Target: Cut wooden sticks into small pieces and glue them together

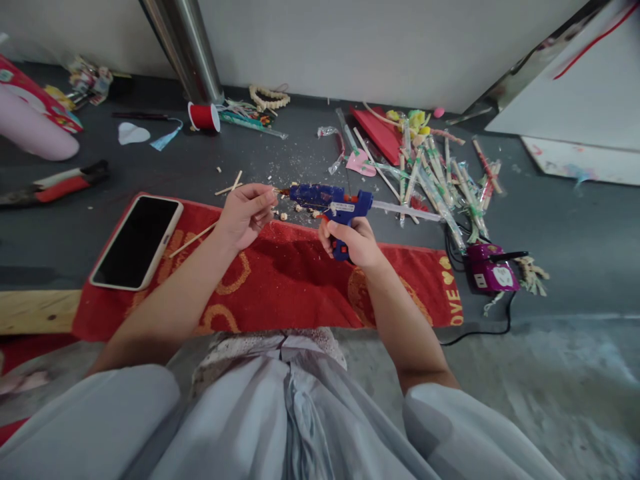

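My right hand point(353, 240) is wrapped round the handle of a blue hot glue gun point(320, 195), whose nozzle points left. A clear glue stick point(407, 211) sticks out of its back end. Just left of the nozzle, the fingertips of my left hand point(250, 212) are pinched together; whatever they hold is too small to make out. Small pale crumbs and bits point(283, 216) lie under the gun. Both hands are above the front part of the table, over a red towel point(295, 287) with yellow patterns.
A phone point(137, 241) lies on the towel's left end, with pliers point(55, 185) beyond it. A red thread spool point(204, 117) stands at the back. Several wrapped sticks point(440, 173) are heaped at right, near a purple box point(493, 268) and a black cable point(505, 327).
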`<state>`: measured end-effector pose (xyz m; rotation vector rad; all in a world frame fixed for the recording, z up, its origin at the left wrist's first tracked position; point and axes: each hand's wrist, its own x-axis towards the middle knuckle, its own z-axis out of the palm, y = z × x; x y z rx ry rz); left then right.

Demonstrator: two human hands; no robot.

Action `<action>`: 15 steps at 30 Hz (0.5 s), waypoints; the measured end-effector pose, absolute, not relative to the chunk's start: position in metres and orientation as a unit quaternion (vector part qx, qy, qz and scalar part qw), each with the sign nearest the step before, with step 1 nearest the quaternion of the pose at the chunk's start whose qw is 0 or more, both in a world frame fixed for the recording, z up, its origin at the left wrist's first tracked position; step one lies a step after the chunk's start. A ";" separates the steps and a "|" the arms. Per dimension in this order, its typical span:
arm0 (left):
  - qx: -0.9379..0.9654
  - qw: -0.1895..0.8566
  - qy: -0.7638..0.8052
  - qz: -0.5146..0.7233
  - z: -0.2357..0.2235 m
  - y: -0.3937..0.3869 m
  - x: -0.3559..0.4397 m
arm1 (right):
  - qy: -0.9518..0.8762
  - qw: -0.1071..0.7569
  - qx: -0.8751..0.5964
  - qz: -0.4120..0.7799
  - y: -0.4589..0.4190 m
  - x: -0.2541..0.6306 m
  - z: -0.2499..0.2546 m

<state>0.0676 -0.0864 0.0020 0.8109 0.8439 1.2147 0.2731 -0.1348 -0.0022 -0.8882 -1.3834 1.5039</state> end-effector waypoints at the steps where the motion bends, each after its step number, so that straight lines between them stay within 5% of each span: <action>1: 0.359 0.665 0.373 0.538 0.002 -0.086 0.068 | -0.557 0.441 -0.359 0.605 -0.135 0.273 -0.002; 15: 0.363 0.674 0.347 0.542 0.000 -0.086 0.066 | -0.555 0.448 -0.355 0.604 -0.134 0.272 -0.002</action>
